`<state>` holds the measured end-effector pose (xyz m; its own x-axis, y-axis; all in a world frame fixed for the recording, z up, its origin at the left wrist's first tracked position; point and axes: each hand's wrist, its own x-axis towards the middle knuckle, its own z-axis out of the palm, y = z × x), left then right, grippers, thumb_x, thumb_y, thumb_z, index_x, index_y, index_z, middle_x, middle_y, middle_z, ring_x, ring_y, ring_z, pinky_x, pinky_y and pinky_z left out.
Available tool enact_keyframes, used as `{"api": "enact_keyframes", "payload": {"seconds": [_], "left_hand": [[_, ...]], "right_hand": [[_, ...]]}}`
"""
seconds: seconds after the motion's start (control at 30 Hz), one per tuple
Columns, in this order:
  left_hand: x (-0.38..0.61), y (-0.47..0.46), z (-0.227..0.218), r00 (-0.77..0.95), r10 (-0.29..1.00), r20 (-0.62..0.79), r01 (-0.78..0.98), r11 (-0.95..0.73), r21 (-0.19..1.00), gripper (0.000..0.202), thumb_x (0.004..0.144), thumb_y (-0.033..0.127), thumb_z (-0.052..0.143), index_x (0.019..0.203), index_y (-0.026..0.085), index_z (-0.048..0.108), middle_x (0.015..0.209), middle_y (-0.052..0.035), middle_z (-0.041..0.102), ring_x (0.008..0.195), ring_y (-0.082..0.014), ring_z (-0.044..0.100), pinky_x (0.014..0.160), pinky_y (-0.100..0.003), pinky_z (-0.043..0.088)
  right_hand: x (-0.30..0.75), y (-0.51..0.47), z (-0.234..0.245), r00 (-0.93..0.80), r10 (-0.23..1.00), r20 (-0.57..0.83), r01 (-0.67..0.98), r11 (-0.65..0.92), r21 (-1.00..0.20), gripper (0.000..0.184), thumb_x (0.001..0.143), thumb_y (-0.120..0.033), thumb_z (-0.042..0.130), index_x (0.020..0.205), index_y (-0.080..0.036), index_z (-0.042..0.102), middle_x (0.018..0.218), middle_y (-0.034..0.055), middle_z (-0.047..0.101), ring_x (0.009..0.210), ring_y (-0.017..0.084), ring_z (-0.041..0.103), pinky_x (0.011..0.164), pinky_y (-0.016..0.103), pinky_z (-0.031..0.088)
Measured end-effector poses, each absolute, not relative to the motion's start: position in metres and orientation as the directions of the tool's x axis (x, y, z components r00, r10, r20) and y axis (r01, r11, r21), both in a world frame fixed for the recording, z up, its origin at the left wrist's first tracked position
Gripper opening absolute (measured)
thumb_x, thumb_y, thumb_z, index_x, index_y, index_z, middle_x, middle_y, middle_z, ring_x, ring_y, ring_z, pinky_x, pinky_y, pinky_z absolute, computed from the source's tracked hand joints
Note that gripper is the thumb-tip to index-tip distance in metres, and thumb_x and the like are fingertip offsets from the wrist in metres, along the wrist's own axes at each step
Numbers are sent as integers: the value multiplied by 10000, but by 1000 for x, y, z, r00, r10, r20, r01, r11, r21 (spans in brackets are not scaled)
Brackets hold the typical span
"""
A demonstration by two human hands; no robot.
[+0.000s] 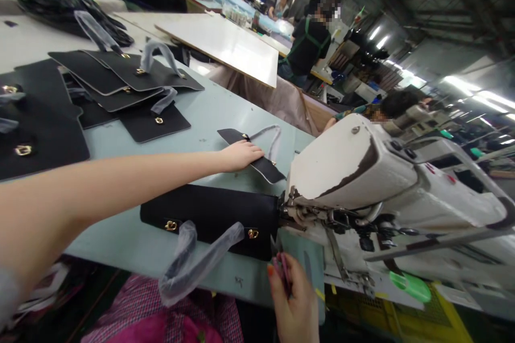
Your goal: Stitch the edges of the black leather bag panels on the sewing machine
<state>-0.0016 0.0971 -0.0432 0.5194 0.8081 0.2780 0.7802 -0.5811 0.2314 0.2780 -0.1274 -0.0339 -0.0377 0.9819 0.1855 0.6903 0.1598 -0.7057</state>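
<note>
My left hand [240, 155] reaches across the pale green table [217, 112] and lies flat, fingers out, on a narrow black leather panel [269, 169] with a plastic-wrapped handle. Closer to me a larger black bag panel [213, 214] with gold rings and a wrapped handle [193, 260] lies with its right end under the head of the white sewing machine [382, 177]. My right hand [293, 305] is at the table's front edge, fingers pinched on a small pink tool [284, 270], perhaps thread snips.
Several black panels with gold fittings [120, 83] are stacked at the far left of the table. A white board [225, 43] lies beyond. A person in dark clothes [308, 45] stands at the back; another person's head [392, 104] shows behind the machine.
</note>
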Motion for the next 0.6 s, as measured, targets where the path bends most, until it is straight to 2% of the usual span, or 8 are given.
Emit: {"api": "enact_keyframes", "payload": {"seconds": [0.1, 0.2, 0.37, 0.47, 0.6], "left_hand": [[-26, 84, -25, 367, 875, 315, 836, -459, 302, 478, 852, 152, 452, 1322, 131, 540, 1304, -169, 615, 1176, -298, 581, 1006, -415, 424], [-46, 71, -13, 223, 911, 346, 849, -356, 390, 515, 839, 165, 427, 1344, 120, 521, 1297, -163, 617, 1154, -310, 592, 989, -424, 450], [-64, 60, -13, 194, 918, 346, 837, -339, 429, 540, 800, 148, 436, 1331, 132, 534, 1296, -142, 618, 1186, -302, 575, 1030, -412, 429], [-68, 61, -18, 117, 922, 369, 802, -307, 513, 478, 853, 207, 447, 1317, 164, 552, 1283, -129, 628, 1180, -301, 581, 1029, -417, 428], [-63, 79, -16, -94, 869, 486, 660, -311, 684, 384, 938, 331, 440, 1233, 171, 625, 1194, -136, 672, 1119, -316, 612, 1000, -430, 438]], "right_hand": [[251, -106, -5, -187, 973, 134, 757, 230, -612, 293, 952, -412, 504, 1038, -200, 687, 864, 76, 754, 750, 223, 727, 634, 262, 528], [225, -81, 18, -209, 974, 90, 831, 225, -509, 258, 970, -368, 488, 1000, -193, 675, 835, 69, 745, 726, 221, 711, 603, 261, 467], [192, -50, 28, -241, 970, 27, 867, 227, -444, 235, 983, -300, 475, 941, -176, 671, 847, 96, 734, 739, 213, 688, 595, 257, 393], [190, -50, 29, -272, 962, -4, 843, 236, -484, 287, 1003, -306, 431, 914, -169, 668, 808, 97, 718, 704, 203, 669, 573, 255, 379], [216, -81, 18, -353, 936, -2, 700, 263, -664, 282, 1003, -351, 431, 946, -198, 661, 800, 49, 708, 697, 172, 660, 579, 230, 433]]}}
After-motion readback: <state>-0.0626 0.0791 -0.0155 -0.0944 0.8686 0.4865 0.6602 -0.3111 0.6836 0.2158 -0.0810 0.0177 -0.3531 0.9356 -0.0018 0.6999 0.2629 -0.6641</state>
